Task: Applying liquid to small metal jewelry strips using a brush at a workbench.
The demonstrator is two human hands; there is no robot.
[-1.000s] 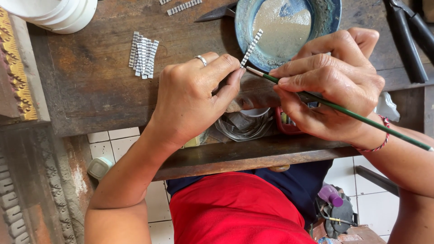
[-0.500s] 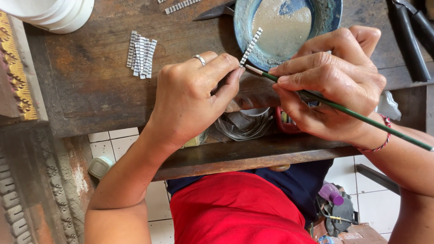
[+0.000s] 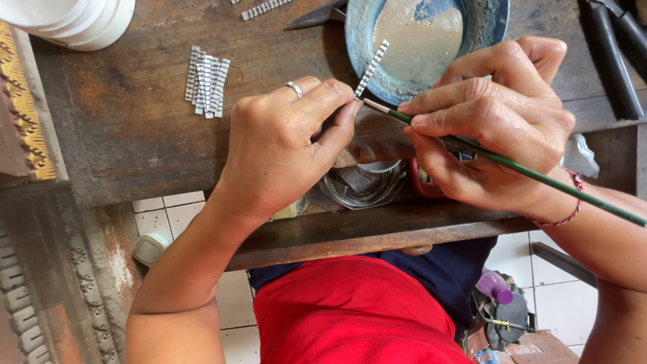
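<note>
My left hand (image 3: pixel 283 145), with a ring on one finger, pinches the lower end of a narrow silvery patterned strip (image 3: pixel 373 68) that points up over a blue bowl (image 3: pixel 492 27). My right hand (image 3: pixel 495 128) grips a thin green-handled brush (image 3: pixel 539 176) like a pen. The brush tip touches the strip's base right at my left fingertips. The bowl holds a pale greyish liquid or paste. A small pile of similar strips (image 3: pixel 207 82) lies on the wooden bench to the left of my hands.
A worn wooden bench (image 3: pixel 135 141) carries the work, with an open drawer (image 3: pixel 367 229) of clutter beneath my hands. White stacked containers (image 3: pixel 81 20) sit far left, black pliers (image 3: pixel 617 54) far right, another strip (image 3: pixel 266 8) and a dark metal tool (image 3: pixel 317 17) at the top. Tiled floor lies below.
</note>
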